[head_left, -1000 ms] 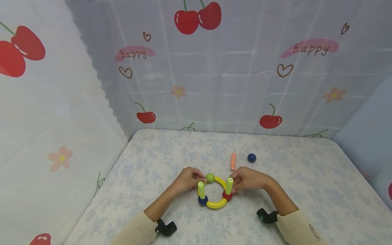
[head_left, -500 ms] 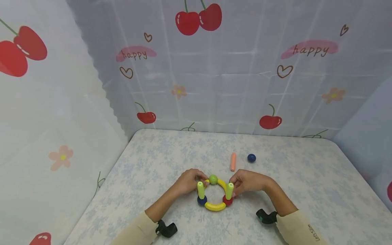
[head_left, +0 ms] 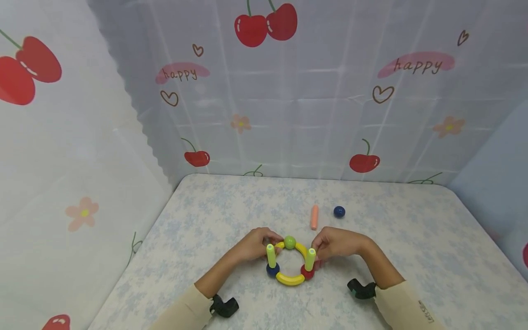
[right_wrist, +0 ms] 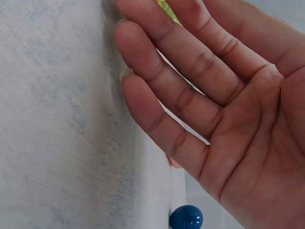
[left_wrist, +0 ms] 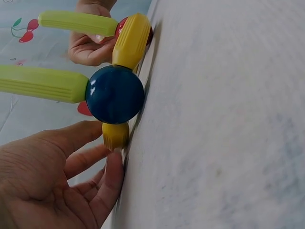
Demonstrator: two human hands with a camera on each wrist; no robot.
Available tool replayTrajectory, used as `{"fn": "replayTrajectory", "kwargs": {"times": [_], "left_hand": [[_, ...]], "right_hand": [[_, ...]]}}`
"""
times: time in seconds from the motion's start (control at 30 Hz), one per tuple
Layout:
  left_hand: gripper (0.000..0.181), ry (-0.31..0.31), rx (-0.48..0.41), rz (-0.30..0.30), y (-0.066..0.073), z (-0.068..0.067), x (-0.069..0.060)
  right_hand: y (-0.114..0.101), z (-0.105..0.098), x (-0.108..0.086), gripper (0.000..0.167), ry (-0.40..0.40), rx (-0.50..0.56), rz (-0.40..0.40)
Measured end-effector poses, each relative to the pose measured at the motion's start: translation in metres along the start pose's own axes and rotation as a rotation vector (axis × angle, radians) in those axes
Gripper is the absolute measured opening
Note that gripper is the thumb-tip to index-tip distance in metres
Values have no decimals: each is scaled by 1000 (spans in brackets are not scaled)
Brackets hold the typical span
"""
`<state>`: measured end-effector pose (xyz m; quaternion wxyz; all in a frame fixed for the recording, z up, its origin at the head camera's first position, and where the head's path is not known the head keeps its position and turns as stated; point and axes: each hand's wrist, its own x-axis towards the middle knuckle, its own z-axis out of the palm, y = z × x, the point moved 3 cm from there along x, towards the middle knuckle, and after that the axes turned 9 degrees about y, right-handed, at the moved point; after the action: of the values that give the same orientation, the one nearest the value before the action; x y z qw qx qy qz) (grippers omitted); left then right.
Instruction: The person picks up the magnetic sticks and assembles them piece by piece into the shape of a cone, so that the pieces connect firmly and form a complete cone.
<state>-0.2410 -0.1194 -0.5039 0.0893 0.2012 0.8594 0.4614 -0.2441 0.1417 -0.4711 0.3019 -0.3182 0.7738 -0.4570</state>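
A ring of toy building rods and balls lies on the table. Yellow curved rods point(head_left: 290, 279) join a green ball point(head_left: 290, 242), a blue ball point(left_wrist: 115, 94) and a red ball point(head_left: 307, 272). Light green straight rods point(head_left: 271, 255) stand up from the blue and red balls. On the left side, my left hand point(head_left: 255, 244) pinches a yellow curved rod point(left_wrist: 116, 136) between thumb and fingers. My right hand point(head_left: 339, 243) holds the ring's right side by the red ball, its thumb and index tips partly hidden; its other fingers point(right_wrist: 176, 86) extend loosely.
Behind the ring lie an orange straight rod point(head_left: 314, 217) and a loose dark blue ball point(head_left: 339, 211). The patterned table point(head_left: 231, 197) meets a printed curtain point(head_left: 288, 114) at the back. Black wrist devices point(head_left: 224, 306) sit at both cuffs.
The ring has shifted and turned slightly; its green ball has moved right and a little toward me. Both hands stay at its sides, the right one slightly lower than a second ago.
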Motion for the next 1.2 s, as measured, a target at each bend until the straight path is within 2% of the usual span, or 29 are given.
{"fn": "replayTrajectory", "kwargs": {"times": [0.07, 0.13, 0.3, 0.4, 0.47, 0.53, 0.67, 0.93, 1.1, 1.2], "left_hand": [[33, -8, -27, -18, -1, 0, 0], [33, -15, -45, -26, -2, -1, 0], [33, -23, -72, -8, -4, -2, 1], [30, -20, -82, 6, -5, -2, 1], [28, -15, -91, 6, -5, -1, 1], [27, -7, -104, 4, -5, -1, 1], [26, 9, -134, -8, -6, 0, 0], [23, 37, -126, -26, -10, 1, 0], [22, 45, -124, -31, -10, 1, 0], [22, 50, -121, -38, -11, 1, 1]], "right_hand": [[-1, -4, -1, 16, 45, 7, 1], [-2, -10, -2, 15, 125, 11, -3], [-7, -28, -3, 17, 458, -69, -16], [-8, -34, -3, 18, 665, -132, 11], [-7, -35, -1, 18, 771, -159, 44], [-6, -36, 2, 20, 834, -194, 64], [-5, -37, 11, 25, 875, -285, 110], [0, -36, 31, 40, 839, -484, 269], [5, -36, 42, 15, 779, -545, 337], [6, -36, 46, 25, 753, -566, 334]]}}
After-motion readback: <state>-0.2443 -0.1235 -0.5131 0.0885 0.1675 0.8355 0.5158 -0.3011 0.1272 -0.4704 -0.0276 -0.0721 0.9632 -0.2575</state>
